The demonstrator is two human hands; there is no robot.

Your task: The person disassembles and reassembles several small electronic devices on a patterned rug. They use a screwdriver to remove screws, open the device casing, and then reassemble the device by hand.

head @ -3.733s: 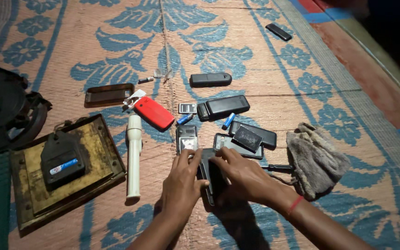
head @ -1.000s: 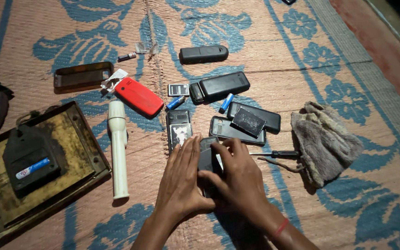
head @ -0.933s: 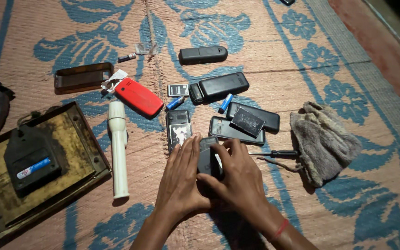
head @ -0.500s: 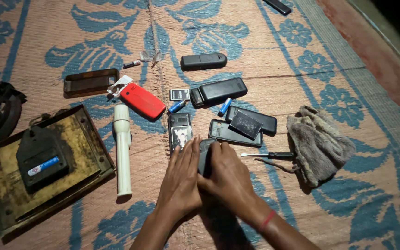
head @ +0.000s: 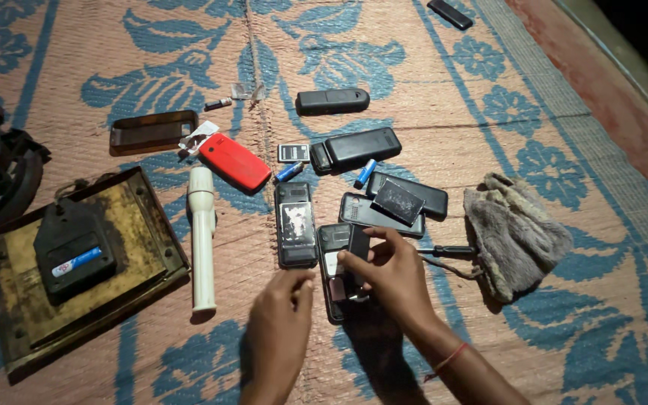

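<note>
**Opened phone under right hand, spare phones spread on mat**

Right hand [head: 391, 274] rests on a small black mobile phone with its back off [head: 337, 271], fingers curled and pinching a thin dark rectangular piece [head: 358, 244] at its upper edge. What that piece is cannot be made out. The palm hides the phone's lower half. Left hand [head: 279, 322] lies just beside the phone, fingers loosely bent, holding nothing; thumb tip near the phone's left edge.

The phone lies on a woven orange mat with blue flower pattern [head: 489, 105], near the bottom centre.

Around it: one black phone with a worn screen [head: 295, 223] touching on the left; one cream plastic torch [head: 202, 236] further left; one black-handled screwdriver [head: 448, 250] to the right, its tip hidden behind the right hand; one crumpled grey cloth [head: 515, 232] beyond.

Further up: one red phone [head: 235, 162], two stacked dark phones with a loose battery on top [head: 397, 202].

Far left, a dark round object is cut off by the frame.
</note>
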